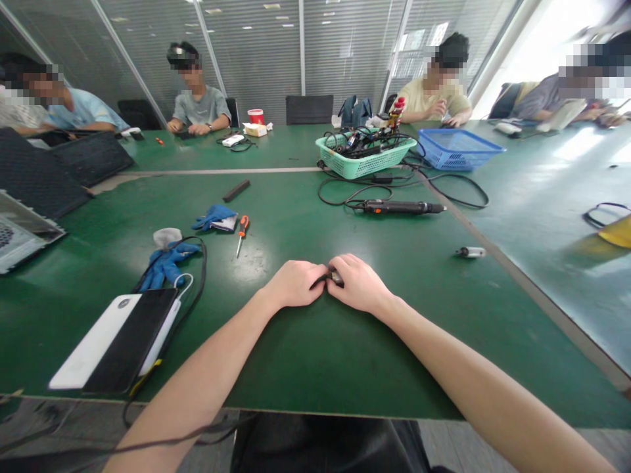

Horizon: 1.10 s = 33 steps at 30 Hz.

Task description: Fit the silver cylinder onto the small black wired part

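Observation:
Low over the green table (296, 355), my left hand (300, 284) and my right hand (359, 282) meet with fingers closed around a small dark piece (336, 277). A curved black part of it shows beside my left thumb. At my right fingers it has a dull yellowish, metallic-looking section. Most of the piece is hidden by the fingers, so its kind cannot be made out. An orange-handled screwdriver (243, 226) lies beyond my left hand. To the right rests a small silver-and-black cylinder (472, 252).
A black electric screwdriver (401, 207) with its cable lies ahead, before a green basket (352, 169) of tools and a blue basket (456, 163). At left are blue gloves (167, 266), a white-and-black tablet-like device (116, 341) and cables. Several people sit around the table.

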Each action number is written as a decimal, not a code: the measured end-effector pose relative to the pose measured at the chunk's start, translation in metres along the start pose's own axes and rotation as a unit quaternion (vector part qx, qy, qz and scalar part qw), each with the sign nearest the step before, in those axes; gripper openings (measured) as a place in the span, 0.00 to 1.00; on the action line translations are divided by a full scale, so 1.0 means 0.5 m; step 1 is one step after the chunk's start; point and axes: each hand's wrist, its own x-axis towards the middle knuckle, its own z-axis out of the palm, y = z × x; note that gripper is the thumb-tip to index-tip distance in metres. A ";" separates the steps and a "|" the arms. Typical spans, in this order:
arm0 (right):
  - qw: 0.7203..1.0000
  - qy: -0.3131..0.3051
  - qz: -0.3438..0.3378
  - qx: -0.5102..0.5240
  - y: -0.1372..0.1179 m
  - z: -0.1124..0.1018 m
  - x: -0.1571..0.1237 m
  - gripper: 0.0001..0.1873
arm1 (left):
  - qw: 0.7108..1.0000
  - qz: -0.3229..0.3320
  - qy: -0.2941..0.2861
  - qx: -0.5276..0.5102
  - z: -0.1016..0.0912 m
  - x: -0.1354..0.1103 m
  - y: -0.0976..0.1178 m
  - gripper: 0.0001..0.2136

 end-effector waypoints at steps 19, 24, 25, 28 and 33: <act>1.000 -0.002 -0.005 0.002 0.000 -0.002 0.000 0.05 | 1.000 0.004 0.003 0.002 0.000 -0.001 0.001 0.06; 1.000 -0.001 -0.005 0.000 0.000 -0.001 0.000 0.05 | 1.000 0.002 0.003 0.001 0.003 -0.001 -0.001 0.06; 1.000 0.000 -0.005 0.000 0.001 -0.001 0.000 0.05 | 1.000 0.003 0.002 0.000 0.003 -0.001 -0.001 0.06; 1.000 0.003 -0.009 0.000 0.003 0.001 0.000 0.06 | 1.000 0.006 0.002 -0.002 0.003 -0.001 -0.002 0.06; 1.000 0.007 -0.013 0.002 0.005 0.005 -0.001 0.06 | 1.000 0.006 0.003 -0.001 0.002 -0.001 -0.002 0.06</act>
